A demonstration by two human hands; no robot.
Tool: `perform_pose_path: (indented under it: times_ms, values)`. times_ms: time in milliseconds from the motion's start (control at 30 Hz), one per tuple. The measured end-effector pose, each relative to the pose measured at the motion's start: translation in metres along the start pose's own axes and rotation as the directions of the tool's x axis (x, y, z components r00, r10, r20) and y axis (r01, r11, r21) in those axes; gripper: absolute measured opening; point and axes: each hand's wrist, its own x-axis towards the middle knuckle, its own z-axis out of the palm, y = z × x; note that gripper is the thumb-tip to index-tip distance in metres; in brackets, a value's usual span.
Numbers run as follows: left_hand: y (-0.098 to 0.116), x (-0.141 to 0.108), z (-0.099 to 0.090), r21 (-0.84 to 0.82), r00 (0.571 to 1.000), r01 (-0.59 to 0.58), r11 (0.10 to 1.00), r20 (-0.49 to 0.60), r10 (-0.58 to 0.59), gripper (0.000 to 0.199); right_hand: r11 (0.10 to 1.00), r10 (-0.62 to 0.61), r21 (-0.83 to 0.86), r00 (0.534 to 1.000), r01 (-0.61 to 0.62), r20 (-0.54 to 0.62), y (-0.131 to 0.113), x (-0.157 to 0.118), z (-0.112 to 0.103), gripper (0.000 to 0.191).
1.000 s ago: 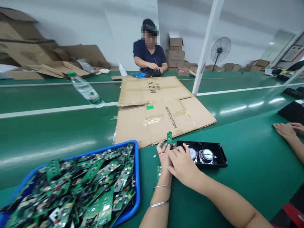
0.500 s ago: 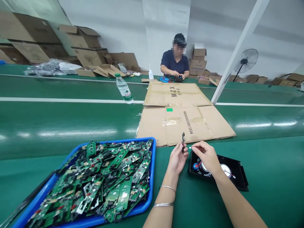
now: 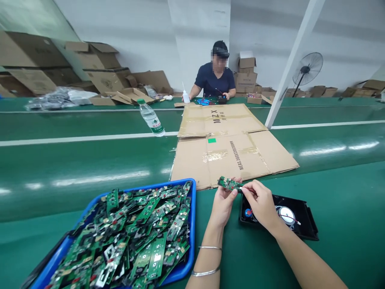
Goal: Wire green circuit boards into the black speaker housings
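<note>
My left hand (image 3: 224, 202) holds a green circuit board (image 3: 229, 184), its component side facing up. At the board's right end, my right hand (image 3: 259, 200) pinches a small white connector (image 3: 240, 190). Below and behind my right hand lies a black plastic housing (image 3: 308, 224) with round speaker parts (image 3: 286, 216), a blue part (image 3: 248, 212) and thin wires inside; my right hand hides some of it. To the left, a blue tray (image 3: 193, 224) is heaped with green circuit boards (image 3: 156, 253).
Flattened cardboard (image 3: 216, 154) lies ahead of my hands. A water bottle (image 3: 151, 118) stands left of it. Across the bench a person (image 3: 215, 80) holds a white squeeze bottle (image 3: 185, 97). A slanted white post (image 3: 293, 66) rises at the right.
The circuit board has turned from edge-on to lying flat, and my right hand has brought the connector to its end. The person opposite has taken hold of the squeeze bottle. The view has shifted slightly.
</note>
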Motion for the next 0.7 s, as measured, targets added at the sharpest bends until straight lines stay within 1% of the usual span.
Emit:
perform_pose_path:
  times_ms: [100,167,200,267,367,433,533,700]
  values:
    - [-0.006,0.003,-0.001,0.123,0.997,-0.042,0.991,-0.058,0.050,0.062,0.997,-0.065,-0.051,0.997,0.063,-0.029,0.000,-0.002,0.005,0.027]
    - [-0.007,0.003,0.002,0.141,0.993,-0.073,0.987,-0.077,0.085,0.059,0.990,-0.118,-0.085,0.991,0.113,-0.064,0.000,-0.002,0.007,0.026]
    - [-0.007,0.002,0.004,0.125,0.992,-0.082,0.989,-0.089,0.094,0.058,0.986,-0.141,-0.104,0.987,0.133,-0.077,0.000,-0.002,0.008,0.026]
    - [-0.003,-0.002,0.010,0.054,0.991,-0.063,0.997,-0.115,0.069,0.057,0.979,-0.170,-0.131,0.981,0.157,-0.092,-0.001,-0.002,0.009,0.025]
    - [0.004,-0.007,0.018,-0.143,0.993,0.003,0.990,-0.116,-0.020,0.066,0.974,-0.191,-0.143,0.975,0.174,-0.117,-0.003,-0.003,0.010,0.023]
    - [0.006,-0.008,0.022,-0.224,0.994,0.019,0.974,-0.104,-0.043,0.071,0.972,-0.214,-0.133,0.964,0.194,-0.156,-0.004,-0.005,0.011,0.021]
    - [0.003,-0.008,0.024,-0.242,0.995,0.033,0.970,-0.086,-0.055,0.071,0.971,-0.233,-0.112,0.951,0.214,-0.202,-0.005,-0.007,0.011,0.016]
    - [-0.002,-0.008,0.023,-0.227,0.997,0.037,0.973,-0.058,-0.051,0.061,0.972,-0.227,-0.122,0.943,0.203,-0.241,-0.005,-0.007,0.012,0.014]
